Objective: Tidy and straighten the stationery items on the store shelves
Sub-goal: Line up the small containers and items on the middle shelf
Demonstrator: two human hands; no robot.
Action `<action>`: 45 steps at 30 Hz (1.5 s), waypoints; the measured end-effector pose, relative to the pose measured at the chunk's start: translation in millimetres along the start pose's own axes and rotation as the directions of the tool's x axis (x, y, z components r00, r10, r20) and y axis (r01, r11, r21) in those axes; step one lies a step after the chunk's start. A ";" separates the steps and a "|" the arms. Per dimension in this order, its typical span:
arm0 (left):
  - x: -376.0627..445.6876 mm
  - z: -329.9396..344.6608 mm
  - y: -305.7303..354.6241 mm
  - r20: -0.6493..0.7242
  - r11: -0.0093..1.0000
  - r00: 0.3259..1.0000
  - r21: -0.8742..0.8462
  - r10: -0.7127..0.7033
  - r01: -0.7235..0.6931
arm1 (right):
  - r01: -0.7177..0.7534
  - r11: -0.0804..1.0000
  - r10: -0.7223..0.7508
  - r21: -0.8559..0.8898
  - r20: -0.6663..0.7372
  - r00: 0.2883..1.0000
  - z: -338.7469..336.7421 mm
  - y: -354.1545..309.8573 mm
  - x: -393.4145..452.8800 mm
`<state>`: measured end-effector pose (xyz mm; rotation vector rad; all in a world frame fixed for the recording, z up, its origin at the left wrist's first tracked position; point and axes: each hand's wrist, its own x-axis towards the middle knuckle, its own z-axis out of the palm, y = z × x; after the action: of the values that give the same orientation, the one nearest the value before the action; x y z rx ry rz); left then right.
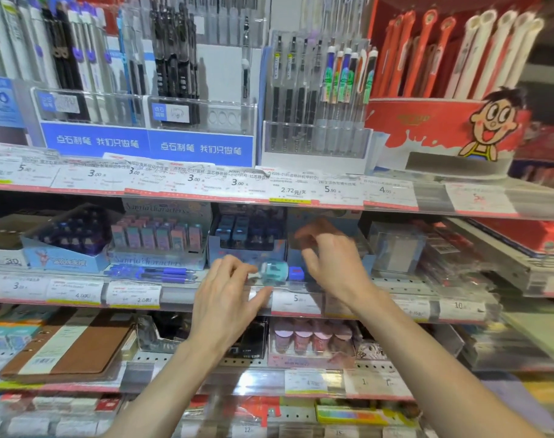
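Mid-task: left hand [228, 298], fingers loosely spread, touches a loose teal sharpener [274, 272]; blurred right hand [329, 257], grip indeterminate; loose purple pens [162, 275] remain unstraightened.

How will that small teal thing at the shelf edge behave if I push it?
The teal item looks like small hard plastic, so probably light and stiff. It sits near the shelf's front rail, so a push could slide it off. Its rounded look suggests it might roll.

Stock count, middle shelf

Two hands [228, 298] [329, 260] are seen, one teal sharpener [273, 272], one blue sharpener [296, 273], two blue pens [165, 275] lying flat, and four display boxes [157, 245] lined up behind; blurrier stuff can't be counted.
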<state>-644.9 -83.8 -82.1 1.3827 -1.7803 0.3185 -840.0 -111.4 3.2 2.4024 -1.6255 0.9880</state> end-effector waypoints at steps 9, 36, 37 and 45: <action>21.8 19.9 22.6 -0.010 0.995 0.998 0.079 -0.060 0.061 | 0.092 0.985 -0.077 -0.149 0.102 0.992 17.1 -10.5 -9.4; 50.0 -14.2 23.8 0.308 0.704 0.881 -0.530 -0.360 0.473 | 0.043 0.986 -0.085 0.160 0.264 0.961 -5.7 -4.8 1.1; 50.6 -15.1 24.4 0.317 0.683 0.877 -0.551 -0.361 0.480 | 0.041 0.983 -0.085 0.177 0.252 0.964 -6.0 -6.2 -0.1; 52.6 -16.8 30.2 0.337 0.599 0.862 -0.621 -0.378 0.506 | 0.035 0.969 -0.068 0.244 0.129 0.989 3.0 -7.2 -3.3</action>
<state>-666.2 -97.8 -24.6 1.2355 -1.3688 -0.7164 -833.2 -106.8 1.0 2.7117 -1.5544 1.0929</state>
